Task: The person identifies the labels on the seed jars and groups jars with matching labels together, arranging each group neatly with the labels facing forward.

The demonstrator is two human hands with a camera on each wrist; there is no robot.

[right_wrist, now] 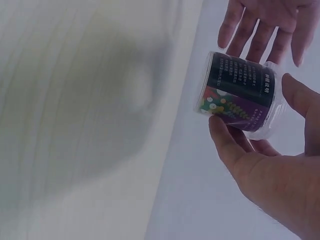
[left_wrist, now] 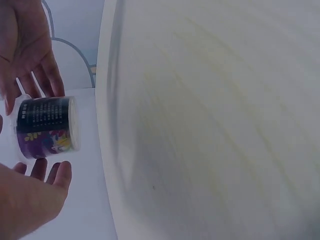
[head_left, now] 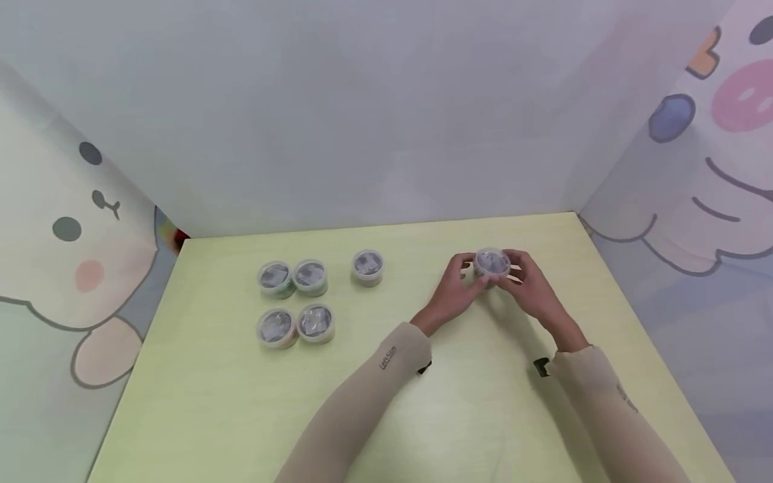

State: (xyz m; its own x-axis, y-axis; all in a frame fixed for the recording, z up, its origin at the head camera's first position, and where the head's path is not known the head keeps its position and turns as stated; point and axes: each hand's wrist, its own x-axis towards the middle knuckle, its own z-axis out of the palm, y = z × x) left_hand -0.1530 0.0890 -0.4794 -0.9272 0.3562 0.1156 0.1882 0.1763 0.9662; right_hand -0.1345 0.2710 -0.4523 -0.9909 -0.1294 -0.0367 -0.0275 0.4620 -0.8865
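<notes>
Both hands hold one small clear plastic tub above the far right of the table, my left hand at its left side and my right hand at its right. Thumbs meet at the near side. In the left wrist view the tub shows a label, dark with white print on one half and purple with flowers on the other. The right wrist view has fingers and thumb of the right hand around the tub, with the left hand along its other side. Something grey and wrapped shows through the top.
Several similar tubs stand on the left of the pale yellow table: a back pair, a front pair and a single tub farther right. A pale curtain wall rises behind, with cartoon-printed sheets at both sides.
</notes>
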